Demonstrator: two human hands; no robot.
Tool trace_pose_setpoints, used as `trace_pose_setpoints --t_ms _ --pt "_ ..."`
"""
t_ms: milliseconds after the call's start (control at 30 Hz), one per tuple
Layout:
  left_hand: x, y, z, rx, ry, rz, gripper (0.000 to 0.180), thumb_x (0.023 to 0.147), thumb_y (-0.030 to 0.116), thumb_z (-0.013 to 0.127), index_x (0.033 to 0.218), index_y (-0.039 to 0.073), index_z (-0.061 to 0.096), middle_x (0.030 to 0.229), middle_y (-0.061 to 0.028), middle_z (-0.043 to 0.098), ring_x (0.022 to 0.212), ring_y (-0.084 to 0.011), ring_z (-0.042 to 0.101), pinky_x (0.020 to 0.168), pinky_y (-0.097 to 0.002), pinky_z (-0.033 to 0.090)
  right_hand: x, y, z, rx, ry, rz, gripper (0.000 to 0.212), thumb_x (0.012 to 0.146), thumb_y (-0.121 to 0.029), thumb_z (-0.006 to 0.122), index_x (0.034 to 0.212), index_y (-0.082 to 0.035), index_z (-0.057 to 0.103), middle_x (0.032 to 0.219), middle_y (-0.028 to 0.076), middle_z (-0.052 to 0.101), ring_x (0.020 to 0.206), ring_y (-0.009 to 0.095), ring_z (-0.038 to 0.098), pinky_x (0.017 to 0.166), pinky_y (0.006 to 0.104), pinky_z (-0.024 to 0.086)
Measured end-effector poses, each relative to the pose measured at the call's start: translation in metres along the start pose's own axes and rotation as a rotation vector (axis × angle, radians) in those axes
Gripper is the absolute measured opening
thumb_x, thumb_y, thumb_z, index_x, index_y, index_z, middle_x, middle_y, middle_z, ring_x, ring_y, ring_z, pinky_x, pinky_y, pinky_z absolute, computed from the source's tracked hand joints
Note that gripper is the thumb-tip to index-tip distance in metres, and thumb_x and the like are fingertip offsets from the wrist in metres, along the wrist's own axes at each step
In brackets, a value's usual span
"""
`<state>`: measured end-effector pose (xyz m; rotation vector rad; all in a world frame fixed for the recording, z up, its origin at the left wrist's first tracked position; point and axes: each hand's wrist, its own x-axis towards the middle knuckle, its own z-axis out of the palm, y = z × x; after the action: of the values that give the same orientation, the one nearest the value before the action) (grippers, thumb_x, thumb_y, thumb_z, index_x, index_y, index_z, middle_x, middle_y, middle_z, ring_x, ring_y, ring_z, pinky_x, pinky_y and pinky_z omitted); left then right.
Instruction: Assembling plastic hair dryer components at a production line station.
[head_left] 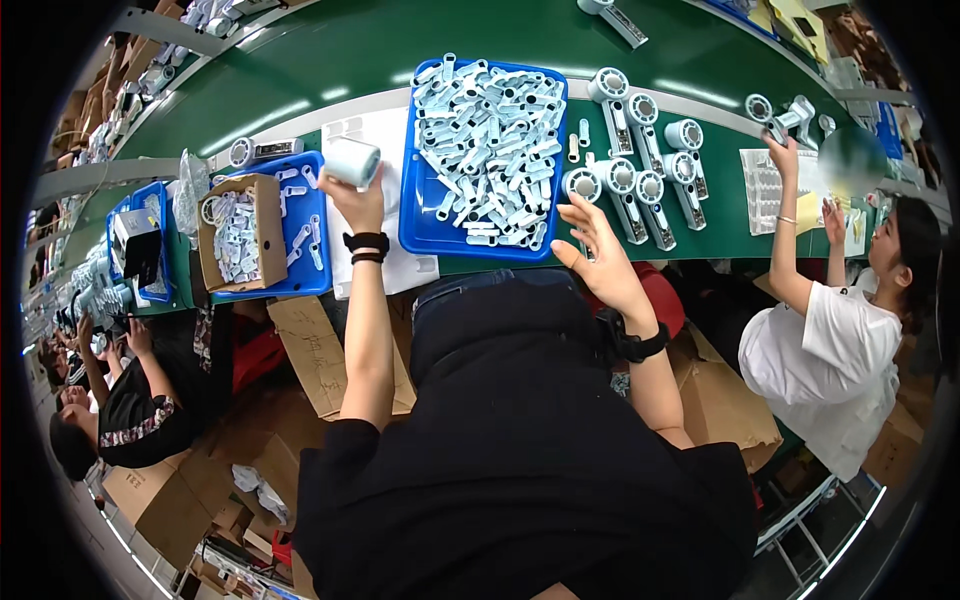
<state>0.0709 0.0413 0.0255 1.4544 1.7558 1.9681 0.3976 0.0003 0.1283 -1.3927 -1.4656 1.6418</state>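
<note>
My left hand (356, 205) is closed around a white handheld device (352, 162) with a cylindrical head, raised over the white sheet left of the blue tray (408, 215). Its handle is hidden from me. Many small pale-blue plastic pieces (490, 140) are heaped in that tray. My right hand (605, 262) has its fingers apart and holds nothing. It is just below the nearest of several similar devices (581, 185) with round grilled heads, whose handles show their insides. I cannot tell whether the fingertips touch it.
At left, a second blue tray (318, 284) holds a cardboard box (268, 232) of small parts. Two small loose pieces (573, 148) lie right of the middle tray. A co-worker (825, 330) at right holds another device; others work at far left. Cardboard boxes (725, 400) stand below the table.
</note>
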Motion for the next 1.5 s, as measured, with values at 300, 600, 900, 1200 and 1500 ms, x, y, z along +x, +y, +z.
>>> trace_pose_setpoints --t_ms 300,600,900,1200,1500 --pt "0.022 0.080 0.011 -0.328 -0.140 -0.327 0.066 0.070 -0.001 0.070 0.120 0.001 0.026 0.112 -0.0212 0.052 0.105 -0.0282 0.053 0.091 -0.0370 0.041 0.027 -0.034 0.014 -0.115 -0.072 -0.241 0.069 0.081 -0.021 0.063 0.135 -0.001 0.024 0.123 0.015 0.047 0.119 0.026 0.041 0.101 0.0355 0.030" --pt "0.007 0.191 0.065 -0.931 -0.495 -0.508 0.077 0.081 0.006 0.060 0.137 0.003 0.007 0.119 -0.0236 0.048 0.106 -0.0290 0.053 0.091 -0.0398 0.042 0.028 -0.076 0.027 -0.245 0.037 -0.562 0.064 0.083 -0.024 0.059 0.133 0.002 0.030 0.108 0.023 0.054 0.091 0.030 0.058 0.077 0.0322 0.045" --pt "-0.005 0.216 0.109 -0.919 -0.462 -0.619 0.084 0.081 0.007 0.061 0.140 0.009 0.002 0.119 -0.0175 0.046 0.111 -0.0280 0.049 0.094 -0.0364 0.039 0.020 -0.078 -0.019 -0.304 0.165 -0.556 0.057 0.083 -0.019 0.058 0.130 0.003 0.036 0.100 0.021 0.057 0.077 0.026 0.059 0.068 0.0293 0.047" --pt "-0.024 0.201 0.160 -0.745 -0.661 -0.676 0.089 0.080 0.022 0.066 0.140 0.010 0.002 0.126 -0.0180 0.043 0.113 -0.0283 0.046 0.094 -0.0361 0.038 0.032 -0.024 -0.109 0.443 0.093 -0.227 0.057 0.084 -0.019 0.059 0.131 0.001 0.034 0.100 0.014 0.059 0.064 0.015 0.057 0.060 0.0245 0.047" --pt "-0.088 0.059 0.052 0.692 -0.576 -0.549 0.057 0.075 0.016 0.068 0.124 0.005 0.043 0.119 -0.0172 0.046 0.109 -0.0301 0.046 0.090 -0.0356 0.038 0.076 0.142 -0.285 0.212 0.591 -0.012 0.058 0.077 -0.007 0.066 0.125 0.002 0.036 0.099 0.011 0.057 0.072 0.014 0.057 0.067 0.0240 0.047"
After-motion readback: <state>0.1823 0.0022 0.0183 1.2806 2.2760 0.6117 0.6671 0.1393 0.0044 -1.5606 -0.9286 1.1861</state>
